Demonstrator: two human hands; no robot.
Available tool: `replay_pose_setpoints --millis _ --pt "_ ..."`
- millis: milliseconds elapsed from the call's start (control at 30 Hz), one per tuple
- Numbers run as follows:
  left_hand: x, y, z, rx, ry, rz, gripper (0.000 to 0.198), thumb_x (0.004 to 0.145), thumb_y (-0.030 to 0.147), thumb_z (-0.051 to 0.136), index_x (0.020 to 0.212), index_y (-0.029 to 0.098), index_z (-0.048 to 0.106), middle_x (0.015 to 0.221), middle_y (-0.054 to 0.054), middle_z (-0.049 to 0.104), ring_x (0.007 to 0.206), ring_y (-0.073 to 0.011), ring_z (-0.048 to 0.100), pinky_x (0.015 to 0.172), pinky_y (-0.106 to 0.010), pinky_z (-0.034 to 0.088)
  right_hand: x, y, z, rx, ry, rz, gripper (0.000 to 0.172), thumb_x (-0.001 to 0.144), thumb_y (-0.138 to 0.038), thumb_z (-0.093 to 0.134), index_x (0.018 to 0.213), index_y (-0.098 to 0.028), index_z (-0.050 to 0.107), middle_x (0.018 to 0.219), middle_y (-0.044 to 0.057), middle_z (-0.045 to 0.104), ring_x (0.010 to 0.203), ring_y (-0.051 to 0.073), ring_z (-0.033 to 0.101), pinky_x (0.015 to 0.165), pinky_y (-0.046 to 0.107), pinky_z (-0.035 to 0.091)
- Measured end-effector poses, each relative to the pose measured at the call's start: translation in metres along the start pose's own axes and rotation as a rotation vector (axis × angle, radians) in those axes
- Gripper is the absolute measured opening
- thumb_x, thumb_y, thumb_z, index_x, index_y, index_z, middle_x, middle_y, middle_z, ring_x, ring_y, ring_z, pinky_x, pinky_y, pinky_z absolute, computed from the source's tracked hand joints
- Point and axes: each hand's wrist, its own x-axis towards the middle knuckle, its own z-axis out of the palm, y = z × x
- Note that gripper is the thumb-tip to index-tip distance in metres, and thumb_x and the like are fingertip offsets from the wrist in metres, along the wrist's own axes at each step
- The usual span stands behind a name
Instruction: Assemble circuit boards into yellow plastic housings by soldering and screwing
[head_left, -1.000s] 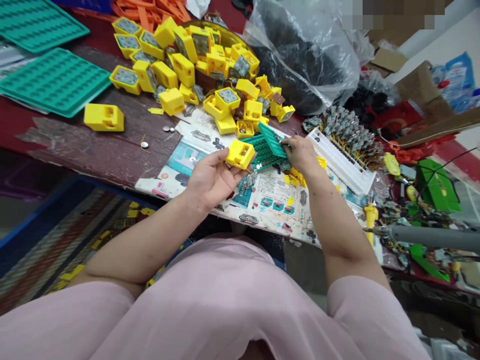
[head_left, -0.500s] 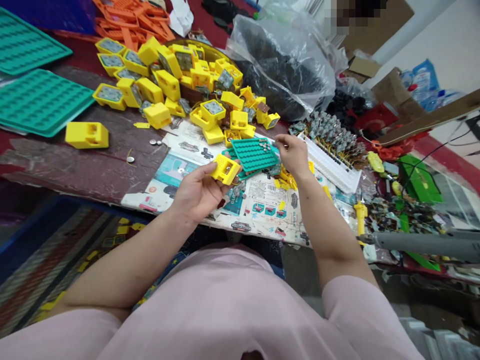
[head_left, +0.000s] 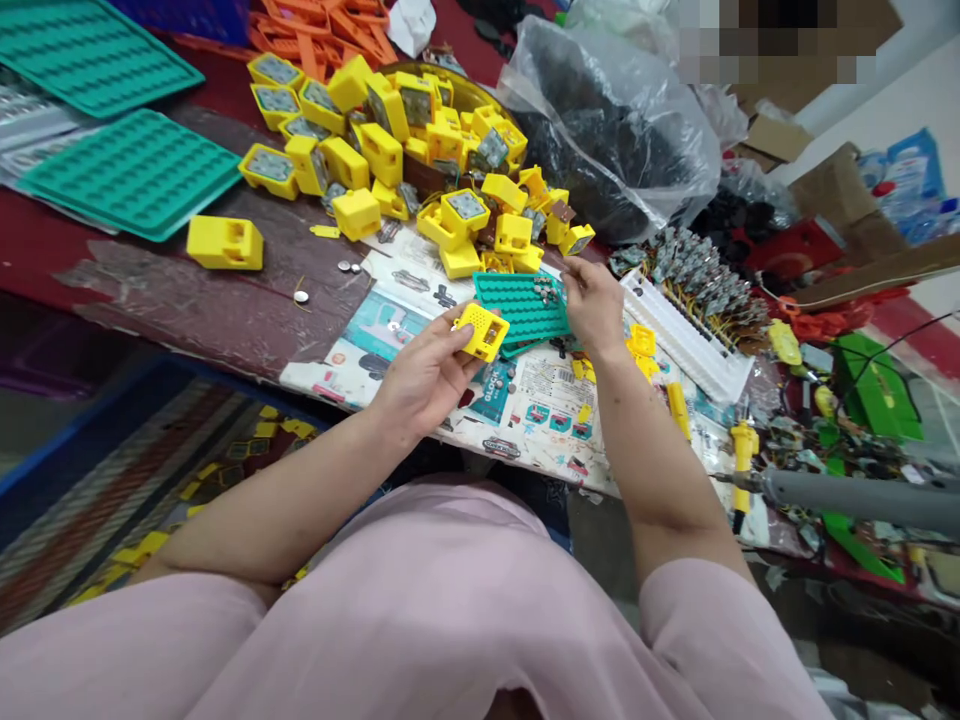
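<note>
The left hand point(head_left: 424, 375) has its fingers wrapped round a yellow housing point(head_left: 482, 330), open side turned up and to the right, held just off the near-left corner of the small teal tray point(head_left: 517, 312). The right hand point(head_left: 596, 305) sits at the tray's right edge, thumb and fingertips pinched together beside a little cluster of silvery button cells point(head_left: 545, 291) in the tray's far-right corner.

So the cells lie just left of the right fingertips. The housing is further left again, across the tray's long side, which runs roughly left to right. The right hand is clearly the nearer one to the cells.

I honestly can't make out whether that pinch has a cell in it. It's too small and the fingers cover the spot. The inside of the held housing is hard to read too.

Behind the tray there's a heap of yellow housings point(head_left: 420, 130), and right of the tray a white rack point(head_left: 686, 335) of wired parts.
</note>
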Motion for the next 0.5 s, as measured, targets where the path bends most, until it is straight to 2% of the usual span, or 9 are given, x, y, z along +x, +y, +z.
replay_pose_setpoints --millis 100,167,267,333,400,500 --pt "-0.001 -0.002 -0.002 -0.003 -0.020 0.007 0.034 0.086 0.009 0.061 0.119 0.018 0.064 0.101 -0.001 0.074 0.089 -0.0092 0.069 0.086 -0.020 0.054 -0.018 -0.011 -0.007 0.165 0.035 -0.026 0.027 0.090 -0.028 0.055 0.108 -0.022 0.073 0.100 0.008 0.071 0.098 0.022 0.068 0.091 0.040 0.057" --pt "-0.001 -0.004 -0.002 0.006 -0.032 0.016 0.032 0.084 0.011 0.064 0.115 0.017 0.065 0.102 -0.002 0.074 0.090 -0.0102 0.069 0.087 -0.021 0.054 -0.033 -0.019 -0.014 0.396 -0.012 0.033 0.024 0.088 -0.038 0.061 0.103 -0.024 0.074 0.094 0.004 0.070 0.088 0.018 0.069 0.077 0.035 0.062" --pt "-0.001 -0.007 -0.002 0.008 -0.059 0.016 0.030 0.082 0.012 0.066 0.112 0.016 0.066 0.104 -0.003 0.074 0.092 -0.0120 0.069 0.084 -0.022 0.054 -0.056 -0.036 -0.026 0.680 -0.084 0.157 0.031 0.079 -0.051 0.073 0.092 -0.023 0.072 0.080 0.000 0.071 0.073 0.014 0.070 0.059 0.027 0.061" --pt "-0.002 -0.010 -0.001 -0.004 -0.073 0.000 0.028 0.081 0.010 0.066 0.109 0.016 0.066 0.102 -0.003 0.074 0.090 -0.0121 0.069 0.080 -0.021 0.054 -0.071 -0.048 -0.033 0.749 -0.071 0.188 0.033 0.075 -0.053 0.077 0.083 -0.022 0.071 0.072 -0.002 0.070 0.062 0.011 0.067 0.052 0.023 0.058" --pt "-0.003 -0.013 0.001 -0.010 -0.084 -0.009 0.028 0.080 0.009 0.067 0.106 0.016 0.066 0.099 -0.002 0.074 0.088 -0.0118 0.069 0.077 -0.020 0.054 -0.084 -0.059 -0.037 0.753 -0.002 0.176 0.031 0.074 -0.050 0.079 0.073 -0.021 0.069 0.065 -0.003 0.069 0.049 0.007 0.060 0.045 0.020 0.052" --pt "-0.006 -0.018 0.004 -0.005 -0.088 0.011 0.030 0.077 0.008 0.070 0.104 0.018 0.064 0.099 -0.001 0.073 0.089 -0.0113 0.069 0.077 -0.019 0.054 -0.100 -0.069 -0.037 0.730 0.084 0.126 0.024 0.074 -0.041 0.081 0.072 -0.021 0.069 0.061 -0.005 0.068 0.045 0.006 0.057 0.040 0.018 0.047"
